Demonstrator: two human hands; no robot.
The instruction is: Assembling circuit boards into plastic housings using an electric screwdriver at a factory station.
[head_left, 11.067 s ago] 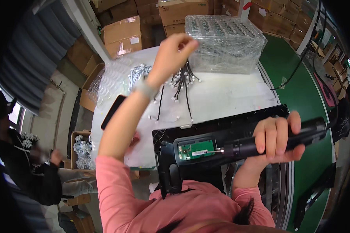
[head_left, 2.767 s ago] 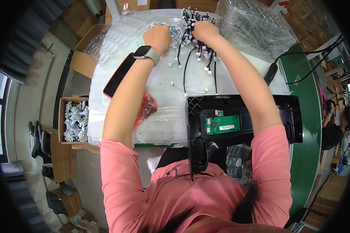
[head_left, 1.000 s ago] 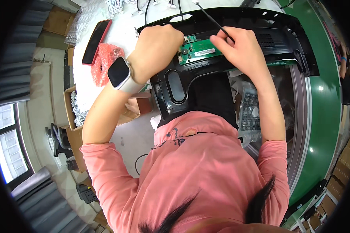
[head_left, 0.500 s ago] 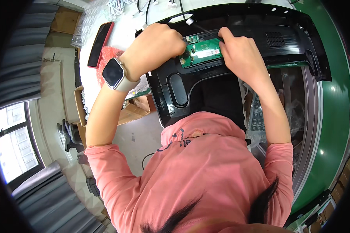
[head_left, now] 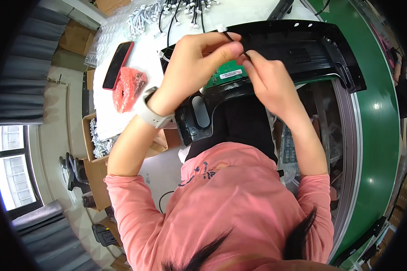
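Observation:
A black cable [head_left: 229, 36] with a white connector [head_left: 222, 28] at its end runs between my hands. My left hand [head_left: 199, 63] is closed in a pinch on it, thumb and forefinger together, just below the connector. My right hand [head_left: 271, 81] also pinches the cable, close beside the left fingertips. Under both hands lies a green circuit board [head_left: 220, 80] with a white label, set in a large black plastic housing [head_left: 303, 52]. My left hand covers part of the board. The housing rests over my lap and the table edge.
Bundles of black cables [head_left: 195, 9] and pale cables [head_left: 142, 20] lie at the table's far side. To the left are a phone [head_left: 117, 65], pink bubble wrap [head_left: 129, 88] and a cardboard box [head_left: 89, 137] of small parts. A metal-framed edge [head_left: 350, 135] runs along the right.
Both hands have lifted off the board and come together on the cable. My left hand has turned and moved right, uncovering the phone side. The view has shifted slightly.

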